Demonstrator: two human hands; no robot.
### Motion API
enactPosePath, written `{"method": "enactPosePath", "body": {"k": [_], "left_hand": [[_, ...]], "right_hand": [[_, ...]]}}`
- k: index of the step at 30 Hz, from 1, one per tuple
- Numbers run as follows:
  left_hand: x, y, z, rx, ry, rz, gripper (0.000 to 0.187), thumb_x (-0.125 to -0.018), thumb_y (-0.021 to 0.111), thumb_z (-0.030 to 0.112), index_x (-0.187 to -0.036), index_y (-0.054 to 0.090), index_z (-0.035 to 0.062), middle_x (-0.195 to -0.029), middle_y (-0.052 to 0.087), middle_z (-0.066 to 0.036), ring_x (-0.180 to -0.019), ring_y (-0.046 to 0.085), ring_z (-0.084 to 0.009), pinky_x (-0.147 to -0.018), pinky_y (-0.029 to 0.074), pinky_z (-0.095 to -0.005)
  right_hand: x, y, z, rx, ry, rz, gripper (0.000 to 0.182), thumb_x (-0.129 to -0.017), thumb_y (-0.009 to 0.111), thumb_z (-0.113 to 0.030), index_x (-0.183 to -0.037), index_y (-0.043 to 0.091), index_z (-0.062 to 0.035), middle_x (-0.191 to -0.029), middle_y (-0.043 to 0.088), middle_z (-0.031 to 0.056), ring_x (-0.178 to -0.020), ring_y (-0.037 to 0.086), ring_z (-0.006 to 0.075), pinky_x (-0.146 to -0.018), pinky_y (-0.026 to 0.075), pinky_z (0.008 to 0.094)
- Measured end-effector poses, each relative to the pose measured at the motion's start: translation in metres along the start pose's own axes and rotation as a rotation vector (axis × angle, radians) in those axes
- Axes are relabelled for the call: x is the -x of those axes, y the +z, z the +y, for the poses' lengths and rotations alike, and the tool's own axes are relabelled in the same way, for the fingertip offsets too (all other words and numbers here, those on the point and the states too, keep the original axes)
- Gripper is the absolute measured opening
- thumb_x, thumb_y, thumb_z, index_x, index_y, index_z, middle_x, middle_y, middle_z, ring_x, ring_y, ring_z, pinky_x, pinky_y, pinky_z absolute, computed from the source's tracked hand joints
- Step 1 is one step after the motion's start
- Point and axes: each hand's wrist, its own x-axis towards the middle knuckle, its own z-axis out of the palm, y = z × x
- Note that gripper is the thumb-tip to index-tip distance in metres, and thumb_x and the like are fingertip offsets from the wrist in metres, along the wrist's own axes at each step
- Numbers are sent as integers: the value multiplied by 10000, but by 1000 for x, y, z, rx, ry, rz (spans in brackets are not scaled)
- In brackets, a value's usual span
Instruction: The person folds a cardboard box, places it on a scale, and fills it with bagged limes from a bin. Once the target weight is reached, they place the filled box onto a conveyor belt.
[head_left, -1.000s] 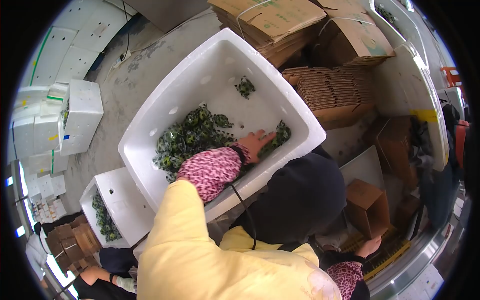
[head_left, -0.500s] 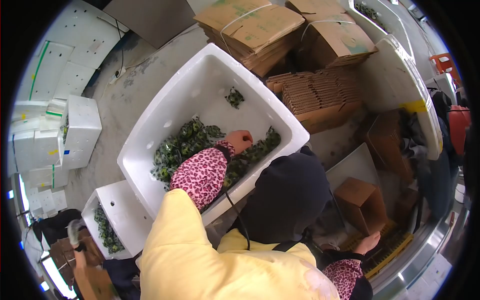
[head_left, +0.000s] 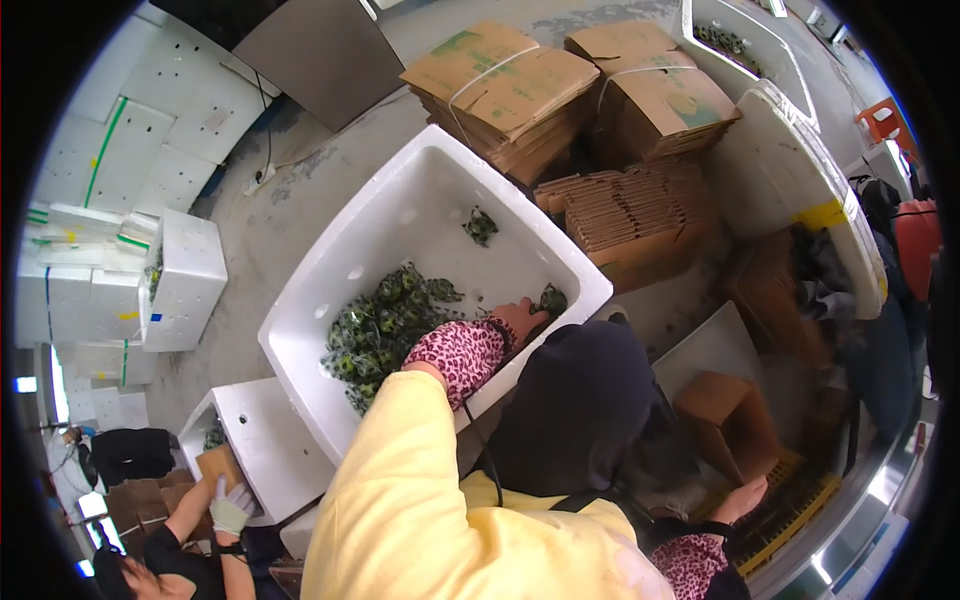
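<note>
My left hand [head_left: 520, 318] is low inside a large white foam box [head_left: 330, 240], near its right front corner. Its fingers are apart and touch a dark green packet [head_left: 550, 300]. Left of the hand lies a heap of green packets in clear wrap [head_left: 385, 318]; a single packet [head_left: 480, 227] lies farther back in the box. At the lower right, my right hand [head_left: 742, 498] has its fingers closed at the near edge of an open brown cardboard box [head_left: 725, 420], which is tilted with its opening towards the hand. Some fingertips are hidden.
Flattened cartons [head_left: 500, 80] are stacked behind the foam box, with more cartons [head_left: 630, 215] at its right. A co-worker [head_left: 190, 560] at the lower left has a gloved hand at a smaller foam box [head_left: 275, 445]. A yellow crate [head_left: 790, 520] is beneath my right hand.
My left hand has moved right and down within the foam box, over to the corner packets. The co-worker has come into view with a brown piece at the smaller box. My right hand stays at the carton.
</note>
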Motion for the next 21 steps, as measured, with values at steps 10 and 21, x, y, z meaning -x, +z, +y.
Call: {"method": "enactPosePath", "body": {"k": [10, 21], "left_hand": [[60, -43, -48, 960, -1, 432, 729, -647, 785, 242, -1261, 419, 98, -1072, 558, -116, -995, 541, -224, -889, 431, -349], [168, -244, 188, 353, 926, 614, 688, -692, 706, 6, -1294, 378, 73, -1215, 462, -92, -1036, 529, -214, -871, 452, -326]], "right_hand": [[7, 17, 0, -58, -148, 31, 297, -966, 408, -194, -1080, 543, 45, -1040, 595, 182, -961, 562, 278, -869, 434, 345], [36, 8, -110, 97, 130, 95, 327, -949, 357, -322, -1153, 535, -137, -908, 639, 204, -844, 605, 403, -724, 478, 484]]}}
